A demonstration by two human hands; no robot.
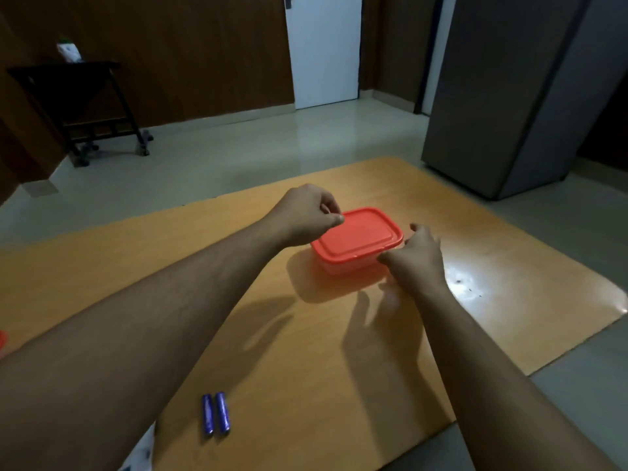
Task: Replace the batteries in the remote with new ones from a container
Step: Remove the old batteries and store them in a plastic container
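Two blue batteries [215, 415] are lying side by side near the near edge of the wooden tabletop [306, 368], parallel and almost touching. They are sitting loose and clear of both hands, probably set aside so they stay out of the working area. Whether they are the spent pair or the fresh pair cannot be told. The remote is not visible anywhere.

Both forearms are reaching away from the near edge toward the middle of the tabletop. There the red plastic container [353, 258] is sitting flat, its red lid [356, 232] in place and looking fully seated all round the rim.

The right hand [416, 258] is resting against the container's right end, fingers curled at the lid's edge. Judgement: it is bracing the box or feeling for the lip. A firm grasp cannot be confirmed.

The left hand [307, 212] is hovering at the far left corner of the lid, fingers curled in with thumb against fingertips, holding nothing I can see. Whether it is touching the lid cannot be told.

Judgement: the hands are working at opposite ends so the lid can be worked without the box sliding.
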